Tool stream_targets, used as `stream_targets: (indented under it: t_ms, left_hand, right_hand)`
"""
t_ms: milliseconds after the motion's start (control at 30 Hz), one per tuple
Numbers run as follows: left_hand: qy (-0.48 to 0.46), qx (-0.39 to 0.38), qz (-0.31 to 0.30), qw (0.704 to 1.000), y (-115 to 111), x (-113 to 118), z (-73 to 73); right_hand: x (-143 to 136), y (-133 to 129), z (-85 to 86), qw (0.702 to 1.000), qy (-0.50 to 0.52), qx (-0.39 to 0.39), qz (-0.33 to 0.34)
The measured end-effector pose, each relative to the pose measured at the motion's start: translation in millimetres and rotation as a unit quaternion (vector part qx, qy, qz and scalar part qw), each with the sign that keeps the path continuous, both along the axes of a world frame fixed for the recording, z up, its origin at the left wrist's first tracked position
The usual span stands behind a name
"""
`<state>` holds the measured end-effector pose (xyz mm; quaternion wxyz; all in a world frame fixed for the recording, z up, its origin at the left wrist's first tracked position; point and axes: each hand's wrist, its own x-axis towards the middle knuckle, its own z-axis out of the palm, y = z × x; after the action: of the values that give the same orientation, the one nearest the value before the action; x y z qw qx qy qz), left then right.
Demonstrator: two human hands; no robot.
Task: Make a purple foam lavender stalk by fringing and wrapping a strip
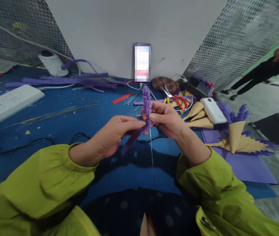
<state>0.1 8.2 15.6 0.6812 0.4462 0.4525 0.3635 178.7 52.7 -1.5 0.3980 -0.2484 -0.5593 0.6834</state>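
Between my two hands stands a purple artificial lavender flower, its fringed petals wound round a thin wire stem that points down toward me. My right hand pinches the flower near its lower end with thumb and fingers. Just left of it, my left hand is closed on a purple strip, whose loose tail hangs down to the left. The strip's upper end meets the flower's base between the fingertips. Part of the fingers behind the flower is hidden.
On the blue table lie wires, purple strips and a white power strip. Scissors, wrapped paper cones and a white power bank are at right. A phone stands behind; a person stands far right.
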Motion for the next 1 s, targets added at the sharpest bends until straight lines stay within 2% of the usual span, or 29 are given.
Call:
stream_targets:
  t_ms: [100,300,433,600,767,1000]
  left_hand:
    - [0.026,-0.006,-0.002,1.0,1.2,-0.1,0.1]
    - [0.076,0.047,0.02,0.996,0.1,2.0,-2.4]
    - [0.085,0.048,0.035,0.995,-1.5,4.7,-4.7]
    - [0.071,0.041,0.063,0.995,-3.8,8.8,-4.8]
    - [0.06,0.041,0.065,0.995,-2.8,5.8,-6.6]
    - [0.135,0.108,0.055,0.983,-1.8,3.6,-10.3]
  right_hand:
    - [1.4,0.6,2.0,1.0,-0.008,0.013,-0.009]
    - [0.0,0.1,1.0,0.999,-0.019,0.032,-0.012]
    - [-2.9,-3.2,3.2,0.998,-0.038,0.055,-0.015]
    - [-8.2,-6.6,3.4,0.994,-0.055,0.075,-0.056]
    - [-12.4,-8.0,0.8,0.987,-0.076,0.087,-0.108]
    - [-18.6,-14.8,-0.4,0.981,-0.1,0.104,-0.133]
